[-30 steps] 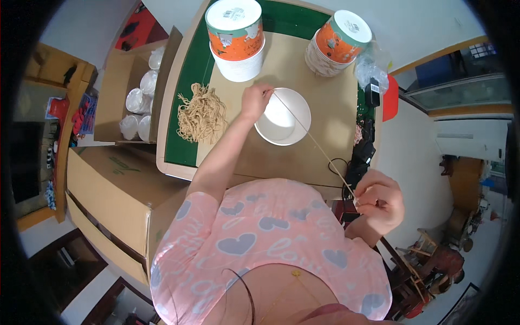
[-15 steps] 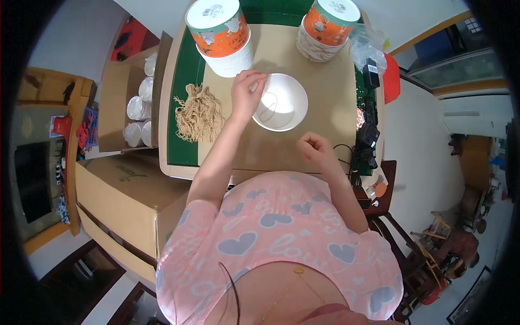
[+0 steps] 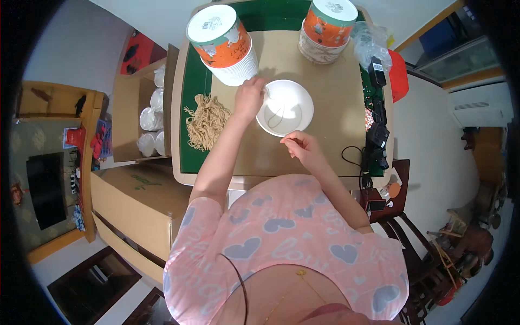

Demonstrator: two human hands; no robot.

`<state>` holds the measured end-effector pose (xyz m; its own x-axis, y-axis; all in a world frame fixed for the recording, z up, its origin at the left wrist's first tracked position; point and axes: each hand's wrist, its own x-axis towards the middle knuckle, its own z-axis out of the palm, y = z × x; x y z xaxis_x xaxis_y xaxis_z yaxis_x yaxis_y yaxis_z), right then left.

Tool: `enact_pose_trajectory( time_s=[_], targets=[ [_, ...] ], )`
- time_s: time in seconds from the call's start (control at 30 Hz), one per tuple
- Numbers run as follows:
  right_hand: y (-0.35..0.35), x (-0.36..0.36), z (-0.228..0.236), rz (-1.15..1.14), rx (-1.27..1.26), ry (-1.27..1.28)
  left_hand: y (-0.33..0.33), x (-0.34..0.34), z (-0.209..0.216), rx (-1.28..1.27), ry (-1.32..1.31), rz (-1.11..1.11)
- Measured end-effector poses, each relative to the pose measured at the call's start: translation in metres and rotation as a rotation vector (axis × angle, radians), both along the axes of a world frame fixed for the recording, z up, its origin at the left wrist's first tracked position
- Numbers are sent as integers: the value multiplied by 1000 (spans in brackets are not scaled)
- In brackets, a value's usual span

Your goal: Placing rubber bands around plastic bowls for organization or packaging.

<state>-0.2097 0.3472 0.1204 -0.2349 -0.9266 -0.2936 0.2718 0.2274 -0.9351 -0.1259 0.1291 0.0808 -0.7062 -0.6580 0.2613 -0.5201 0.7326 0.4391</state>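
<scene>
A white paper tub (image 3: 301, 111) stands mouth up in front of me. A thin pale cord (image 3: 277, 116) lies curved inside it. At the tub's left rim, the fingers of my left hand (image 3: 249, 101) are closed in a pinch. Whether they grip the rim or a cord end, I cannot tell. My right hand (image 3: 305, 150) is just off the tub's near rim, thumb and fingertips pressed together; anything between them is too small to make out. Left of the tub lies a loose heap of beige cords (image 3: 207, 122).
An upside-down stack of paper tubs (image 3: 222, 46) stands far left, another stack (image 3: 326, 27) far right with cords around its lower part. Clear plastic bags (image 3: 371, 43), black adapters (image 3: 378, 127) and cables line the right edge. Cardboard boxes (image 3: 135, 200) stand left of the table.
My right hand has moved left and in to the tub's near rim, its fist turning into a pinch. My left hand stays at the left rim. The whole view has shifted slightly.
</scene>
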Motion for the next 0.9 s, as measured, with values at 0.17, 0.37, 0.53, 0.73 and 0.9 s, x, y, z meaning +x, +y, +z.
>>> enact_pose_trajectory(
  time_s=[0.17,0.37,0.53,0.73,0.9],
  targets=[
    [-1,-7,-18,-10,17,87,-2,-7,-2,216,180,60],
    [-12,-2,-35,-77,55,-21,27,-2,38,145,338,-151],
    [-21,3,-29,-296,-14,-624,89,18,65,32,280,-266],
    [-15,-5,-29,-294,13,-629,128,38,48,49,258,-141],
    [-11,1,-9,-254,77,-657,138,46,32,103,307,-96]
  ],
)
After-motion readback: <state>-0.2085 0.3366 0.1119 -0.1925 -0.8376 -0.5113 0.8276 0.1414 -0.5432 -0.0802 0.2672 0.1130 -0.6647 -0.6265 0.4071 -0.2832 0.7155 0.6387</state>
